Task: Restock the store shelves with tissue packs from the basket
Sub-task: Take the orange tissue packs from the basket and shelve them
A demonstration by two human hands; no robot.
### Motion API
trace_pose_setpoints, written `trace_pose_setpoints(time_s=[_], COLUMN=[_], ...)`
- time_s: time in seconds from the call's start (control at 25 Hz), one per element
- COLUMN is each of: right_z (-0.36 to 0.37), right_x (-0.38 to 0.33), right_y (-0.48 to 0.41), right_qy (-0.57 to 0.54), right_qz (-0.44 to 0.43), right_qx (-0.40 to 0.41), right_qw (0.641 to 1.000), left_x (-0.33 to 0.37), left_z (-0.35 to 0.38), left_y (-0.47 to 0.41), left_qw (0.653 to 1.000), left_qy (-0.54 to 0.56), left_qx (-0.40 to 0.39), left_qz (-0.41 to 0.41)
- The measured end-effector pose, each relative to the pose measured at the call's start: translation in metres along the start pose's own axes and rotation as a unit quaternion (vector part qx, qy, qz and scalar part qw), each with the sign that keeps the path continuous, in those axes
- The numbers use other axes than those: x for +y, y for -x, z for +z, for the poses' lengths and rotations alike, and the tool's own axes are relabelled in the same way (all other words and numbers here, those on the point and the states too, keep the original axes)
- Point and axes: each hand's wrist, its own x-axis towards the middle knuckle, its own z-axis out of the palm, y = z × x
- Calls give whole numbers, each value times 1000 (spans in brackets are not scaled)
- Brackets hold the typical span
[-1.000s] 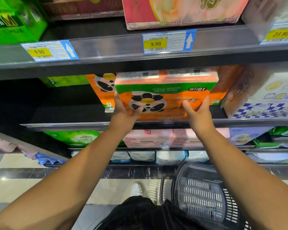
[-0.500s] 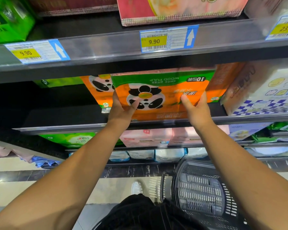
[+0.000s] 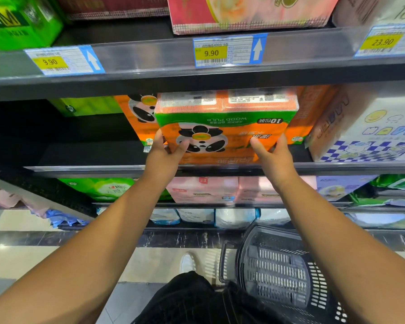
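Head camera: an orange-and-green tissue pack (image 3: 227, 127) stands at the front edge of the middle shelf (image 3: 80, 168), held between both hands. Half a second before, only its front face showed under the shelf above. Now its top panel, white with barcodes, is in sight and the pack leans toward the viewer. The left grip (image 3: 164, 155) curls round the lower left corner, thumb pressed on the front beside the panda print. The right grip (image 3: 274, 157) clasps the lower right corner, thumb likewise on the front.

Printing on the pack reads upside down: "WOOD PULP" on the green band and "10" in a dark oval. Three price tags on the rail above have yellow panels reading 9.90 (image 3: 50, 61), 9.90 (image 3: 211, 53) and 23.90 (image 3: 381, 42).

The wrap is glossy plastic film, the pack a soft-edged block. A second panda pack (image 3: 136, 118) stands just behind to the left, and a white pack with blue checks (image 3: 369, 132) is to the right. A dark slotted plastic basket (image 3: 278, 265) sits on the floor at lower right.
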Motion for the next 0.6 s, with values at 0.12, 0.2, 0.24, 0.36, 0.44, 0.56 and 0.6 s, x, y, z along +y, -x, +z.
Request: trace_pose_setpoints(time_s=[0.12, 0.2, 0.24, 0.36, 0.44, 0.56, 0.6], right_z=[-3, -4, -4, -5, -7, -8, -6], right_x=[0, 0, 0, 2, 2, 0, -1], right_y=[4, 7, 9, 12, 11, 8, 7], right_qy=[8, -1, -4, -6, -3, 7, 6], right_qz=[-8, -7, -10, -19, -15, -2, 0], right_qx=[-3, -6, -9, -16, -13, -24, -23], right_qw=[1000, 1000, 1000, 1000, 1000, 1000, 1000], left_x=[8, 11, 12, 11, 11, 9, 10], left_z=[0, -1, -2, -4, -4, -2, -1], left_y=[9, 14, 16, 19, 18, 15, 13], left_qw=[1000, 1000, 1000, 999, 999, 1000, 1000], left_qy=[3, 23, 25, 32, 36, 30, 30], left_qx=[6, 6, 1, 2, 2, -7, -2], left_qz=[12, 16, 17, 22, 16, 6, 3])
